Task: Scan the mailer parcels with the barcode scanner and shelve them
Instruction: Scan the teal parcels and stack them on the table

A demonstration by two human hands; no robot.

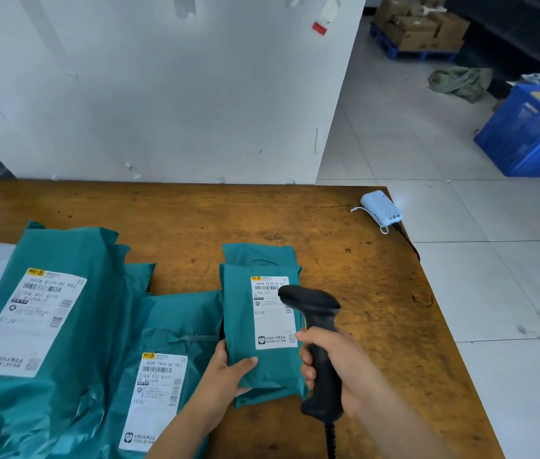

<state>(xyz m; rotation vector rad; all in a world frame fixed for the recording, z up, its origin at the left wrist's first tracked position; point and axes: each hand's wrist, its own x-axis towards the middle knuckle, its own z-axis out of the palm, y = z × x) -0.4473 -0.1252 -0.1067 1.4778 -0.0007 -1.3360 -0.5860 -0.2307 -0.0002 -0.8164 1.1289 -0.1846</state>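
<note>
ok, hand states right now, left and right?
Left hand: holds the small teal mailer.
Right hand: grips the barcode scanner handle.

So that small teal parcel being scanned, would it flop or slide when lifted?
Probably bendy rather than stiff: the small teal parcel has creased, folded-over film. Likely slippery, as that film looks smooth. It lies flat, so rolling seems unlikely.

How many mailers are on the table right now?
3 clearly: large mailer far left, middle mailer at the near edge, small mailer gripped by the left hand, scanner pointed at it. Teal edges behind them may be more.
</note>
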